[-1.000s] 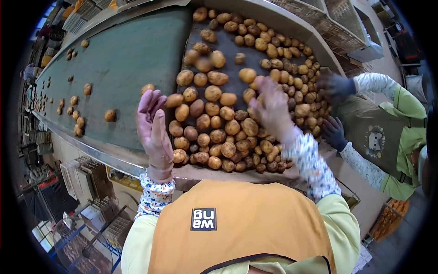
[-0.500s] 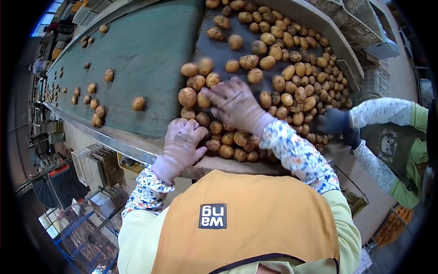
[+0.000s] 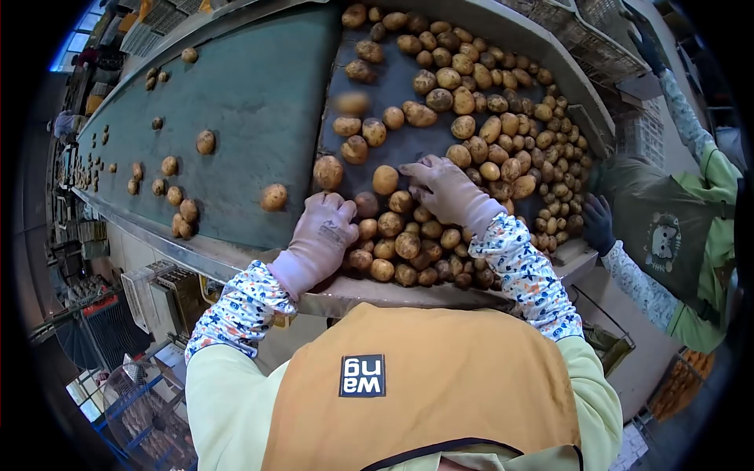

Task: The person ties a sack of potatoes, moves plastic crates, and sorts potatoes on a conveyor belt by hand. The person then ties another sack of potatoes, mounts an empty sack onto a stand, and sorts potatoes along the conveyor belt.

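Many brown potatoes (image 3: pixel 408 245) are heaped on a dark sheet (image 3: pixel 398 144) in front of me. My left hand (image 3: pixel 320 235), in a pale glove, sits at the heap's left side by the green belt (image 3: pixel 259 102). Its fingers are curled down beside a darker potato (image 3: pixel 367 205), and whatever is under them is hidden. My right hand (image 3: pixel 452 192), gloved as well, is over the heap with its fingers bent but apart and nothing visible in them. Just left of its fingertips lies a round potato (image 3: pixel 385 180). Another potato (image 3: pixel 351 103) farther off is blurred by motion.
Loose potatoes (image 3: pixel 206 142) are scattered along the green belt. A metal rim (image 3: pixel 212 263) borders its near side. At right stands a co-worker in a dark apron (image 3: pixel 660 228), one dark-gloved hand (image 3: pixel 598 224) near the heap. Plastic crates (image 3: pixel 597 47) stand behind.
My right hand has drawn back to the right, and my left fingers have curled in. Potatoes on the belt's near part shifted. The co-worker's hands have separated, one reaching up toward the crates.
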A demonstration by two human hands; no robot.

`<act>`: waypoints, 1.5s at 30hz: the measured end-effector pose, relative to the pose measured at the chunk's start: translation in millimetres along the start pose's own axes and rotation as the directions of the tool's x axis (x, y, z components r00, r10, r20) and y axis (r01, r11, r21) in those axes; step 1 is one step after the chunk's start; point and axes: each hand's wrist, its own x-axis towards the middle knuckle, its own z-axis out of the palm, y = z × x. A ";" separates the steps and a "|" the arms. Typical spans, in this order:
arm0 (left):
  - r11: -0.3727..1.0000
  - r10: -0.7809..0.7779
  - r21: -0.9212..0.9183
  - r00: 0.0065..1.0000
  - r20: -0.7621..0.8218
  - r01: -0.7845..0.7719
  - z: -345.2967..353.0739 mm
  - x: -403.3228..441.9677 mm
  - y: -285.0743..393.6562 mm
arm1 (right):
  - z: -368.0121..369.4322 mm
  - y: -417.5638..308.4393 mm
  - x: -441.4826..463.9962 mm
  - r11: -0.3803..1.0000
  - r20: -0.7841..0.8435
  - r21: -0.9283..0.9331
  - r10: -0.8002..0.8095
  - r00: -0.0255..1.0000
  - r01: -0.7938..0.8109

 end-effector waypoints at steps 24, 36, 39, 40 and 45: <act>-0.168 -0.484 -0.967 0.871 -0.086 -0.189 -37.3 -10.9 14.5 | -13.6 -93.5 -6.7 0.948 -0.314 0.053 -0.281 0.907 0.313; -0.297 -0.488 -0.875 0.848 -0.206 -0.383 -52.1 -22.3 6.2 | -153.9 -117.8 0.0 0.628 -0.510 -0.487 -0.769 0.386 0.607; -0.287 -0.523 -0.885 0.834 -0.177 -0.368 -51.4 -19.3 3.7 | -211.2 -58.0 9.6 0.661 -0.540 -0.700 -0.738 0.406 0.271; -0.289 -0.531 -0.895 0.835 -0.145 -0.339 -50.0 -21.5 4.4 | -247.2 -22.1 23.7 0.385 -0.515 -0.852 -0.740 0.432 -0.355; -0.226 -0.584 -0.882 0.782 -0.218 -0.414 -42.1 -22.6 6.7 | -233.3 28.4 45.9 0.721 -0.671 -0.471 0.081 0.737 -0.508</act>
